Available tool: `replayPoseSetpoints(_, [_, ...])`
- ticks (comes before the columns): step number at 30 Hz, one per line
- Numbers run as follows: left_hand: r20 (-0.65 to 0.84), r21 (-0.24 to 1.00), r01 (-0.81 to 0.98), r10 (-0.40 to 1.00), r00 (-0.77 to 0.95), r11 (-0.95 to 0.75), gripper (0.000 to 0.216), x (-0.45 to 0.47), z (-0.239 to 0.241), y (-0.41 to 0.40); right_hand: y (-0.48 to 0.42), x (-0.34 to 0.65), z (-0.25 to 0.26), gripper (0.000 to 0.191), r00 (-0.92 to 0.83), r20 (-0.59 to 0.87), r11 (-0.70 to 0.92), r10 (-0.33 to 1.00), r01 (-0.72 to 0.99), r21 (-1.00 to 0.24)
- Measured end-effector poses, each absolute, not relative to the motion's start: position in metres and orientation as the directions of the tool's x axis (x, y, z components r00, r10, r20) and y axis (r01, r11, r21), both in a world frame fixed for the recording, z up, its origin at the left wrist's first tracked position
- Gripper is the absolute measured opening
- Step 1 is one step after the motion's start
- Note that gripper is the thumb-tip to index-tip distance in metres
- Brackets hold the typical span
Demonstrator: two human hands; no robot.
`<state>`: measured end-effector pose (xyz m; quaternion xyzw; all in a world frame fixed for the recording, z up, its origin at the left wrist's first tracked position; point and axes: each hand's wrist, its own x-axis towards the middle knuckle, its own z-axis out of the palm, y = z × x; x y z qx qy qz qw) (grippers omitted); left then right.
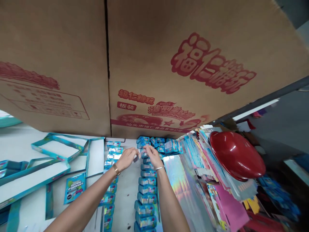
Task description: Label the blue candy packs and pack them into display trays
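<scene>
My left hand point(127, 158) and my right hand point(152, 155) meet over the far end of a white table point(21, 141). Their fingertips are pinched together on a small pale piece point(136, 157) that I cannot make out. Below them run two rows of small blue shiny packs: one row point(146, 193) under my right forearm, another row point(111, 180) under my left. A heap of the same blue packs point(159, 144) lies just beyond my fingers. My left wrist wears a gold band, my right a silver one.
Two big brown cartons point(154, 64) with red print wall off the far side. Blue-edged flat display trays point(58, 146) and a blue card point(74, 188) lie left. A holographic sheet point(183, 183), stacked printed cards point(207, 161) and a red glossy bowl point(236, 154) sit right.
</scene>
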<state>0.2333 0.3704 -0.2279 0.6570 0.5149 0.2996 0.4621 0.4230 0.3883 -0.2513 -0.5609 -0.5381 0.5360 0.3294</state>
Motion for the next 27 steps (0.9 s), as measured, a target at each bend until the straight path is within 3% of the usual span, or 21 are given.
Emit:
replayPoseSetpoints(3, [-0.105, 0.946, 0.324, 0.951, 0.291, 0.006, 0.041, 0.232, -0.224, 0.371, 0.386, 0.422, -0.249, 0.062, -0.269, -0.420, -0.388, 0.867, 0.165, -0.907])
replayPoseSetpoints(5, [-0.127, 0.946, 0.323, 0.951, 0.282, 0.031, 0.039, 0.231, -0.223, 0.371, 0.383, 0.421, -0.244, 0.067, -0.295, -0.427, -0.402, 0.854, 0.145, -0.904])
replayPoseSetpoints(12, [-0.176, 0.919, 0.393, 0.933, 0.315, 0.040, 0.040, 0.234, -0.229, 0.374, 0.379, 0.422, -0.235, 0.039, -0.310, -0.241, -0.183, 0.920, 0.203, -0.962])
replayPoseSetpoints(19, [-0.273, 0.859, 0.507, 0.896, 0.350, 0.063, 0.028, 0.238, -0.259, 0.395, 0.385, 0.413, -0.253, 0.024, -0.032, 0.023, 0.035, 0.999, 0.471, -0.882])
replayPoseSetpoints(27, [-0.394, 0.694, 0.712, 0.885, 0.249, 0.109, 0.023, 0.242, -0.267, 0.449, 0.413, 0.407, -0.291, 0.022, 0.277, 0.094, -0.097, 0.956, 0.601, -0.793])
